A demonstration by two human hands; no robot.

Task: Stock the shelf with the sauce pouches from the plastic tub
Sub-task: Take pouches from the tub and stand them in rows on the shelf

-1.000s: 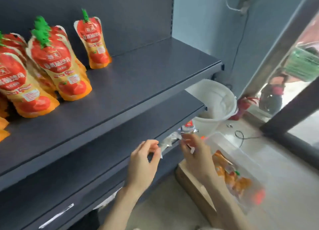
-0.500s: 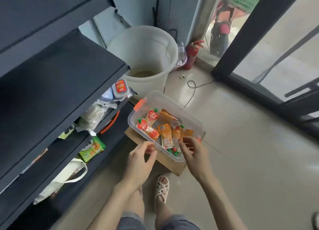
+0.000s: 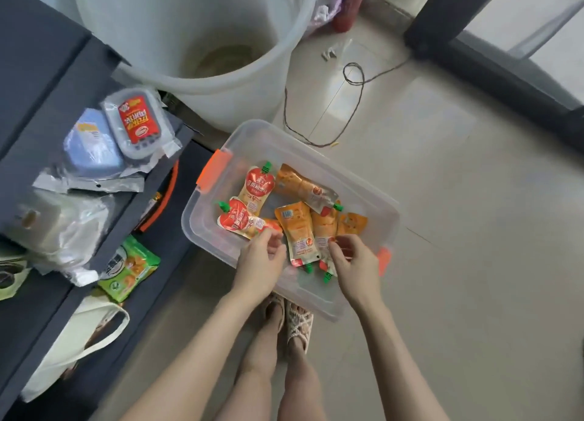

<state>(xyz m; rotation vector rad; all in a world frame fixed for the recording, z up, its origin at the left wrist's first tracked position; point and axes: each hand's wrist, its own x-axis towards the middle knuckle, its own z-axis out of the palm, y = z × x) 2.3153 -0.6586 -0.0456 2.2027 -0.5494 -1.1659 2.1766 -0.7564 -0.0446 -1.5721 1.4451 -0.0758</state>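
Head view: two hands [image 3: 259, 262] [image 3: 357, 262] over six sauce pouches [image 3: 297, 234] in one tub [image 3: 284, 130].

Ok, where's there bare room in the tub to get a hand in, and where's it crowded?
Bare: in the tub, the far-right strip between pouches and far wall, and the left corner by the orange latch. Crowded: the middle and near side, where pouches overlap between the left hand and right hand.

Sauce pouches [image 3: 297, 231] lie in the plastic tub [image 3: 363, 180] on the floor, right of the shelf [image 3: 38, 104], before a bucket [image 3: 196, 41]
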